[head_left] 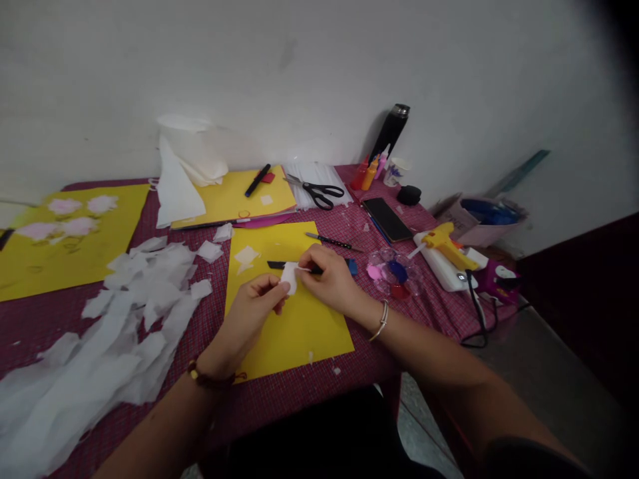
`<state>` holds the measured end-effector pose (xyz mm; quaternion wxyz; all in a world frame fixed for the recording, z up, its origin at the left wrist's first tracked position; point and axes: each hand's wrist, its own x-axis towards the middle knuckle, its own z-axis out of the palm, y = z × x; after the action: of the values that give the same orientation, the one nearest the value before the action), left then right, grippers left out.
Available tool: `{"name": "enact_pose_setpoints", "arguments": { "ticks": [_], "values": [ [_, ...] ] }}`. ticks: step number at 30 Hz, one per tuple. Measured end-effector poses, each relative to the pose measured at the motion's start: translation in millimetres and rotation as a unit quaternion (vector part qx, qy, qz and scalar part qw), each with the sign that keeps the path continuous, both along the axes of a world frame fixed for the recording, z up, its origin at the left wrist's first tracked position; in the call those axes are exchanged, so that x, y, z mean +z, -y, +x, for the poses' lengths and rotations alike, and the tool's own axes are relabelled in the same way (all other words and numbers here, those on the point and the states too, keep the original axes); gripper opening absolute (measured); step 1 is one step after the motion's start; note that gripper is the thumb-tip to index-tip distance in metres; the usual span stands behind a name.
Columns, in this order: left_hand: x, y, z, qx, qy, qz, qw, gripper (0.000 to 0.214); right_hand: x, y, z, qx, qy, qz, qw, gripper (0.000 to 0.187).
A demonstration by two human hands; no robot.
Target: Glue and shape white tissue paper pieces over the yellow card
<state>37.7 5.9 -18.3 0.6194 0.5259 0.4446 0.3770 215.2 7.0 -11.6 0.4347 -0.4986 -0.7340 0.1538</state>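
Observation:
Both my hands meet over a yellow paper sheet on the red checked tablecloth. My left hand is closed in a pinch on a small white tissue piece. My right hand is closed too, pinching the same white piece from the right side. Behind my fingers a black and blue tool lies on the yellow sheet, partly hidden. A small white scrap rests on the sheet's upper left.
A heap of torn white tissue covers the left. Further off lie a yellow sheet with pink flowers, scissors, a phone, a paint palette, a yellow glue gun, paint bottles and a black flask.

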Motion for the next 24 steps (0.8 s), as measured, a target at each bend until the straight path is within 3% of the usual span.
{"name": "enact_pose_setpoints", "arguments": {
  "ticks": [3,7,16,24],
  "values": [
    [1.5,0.4,0.4,-0.002,0.019,-0.004,1.0,0.019,1.1,4.4,-0.6,0.008,0.106,0.051,0.993,0.01],
    [6.7,1.4,0.5,0.006,0.032,-0.007,0.999,0.013,2.6,7.8,-2.6,0.006,0.205,0.068,0.976,0.012],
    [4.6,2.0,2.3,0.006,0.125,-0.068,0.99,0.011,-0.2,8.7,-4.0,0.004,0.266,0.081,0.961,0.008],
    [-0.7,-1.1,5.6,0.022,0.189,-0.134,0.973,0.041,4.3,12.6,-6.0,0.014,0.322,0.103,0.941,0.009]
  ]
}}
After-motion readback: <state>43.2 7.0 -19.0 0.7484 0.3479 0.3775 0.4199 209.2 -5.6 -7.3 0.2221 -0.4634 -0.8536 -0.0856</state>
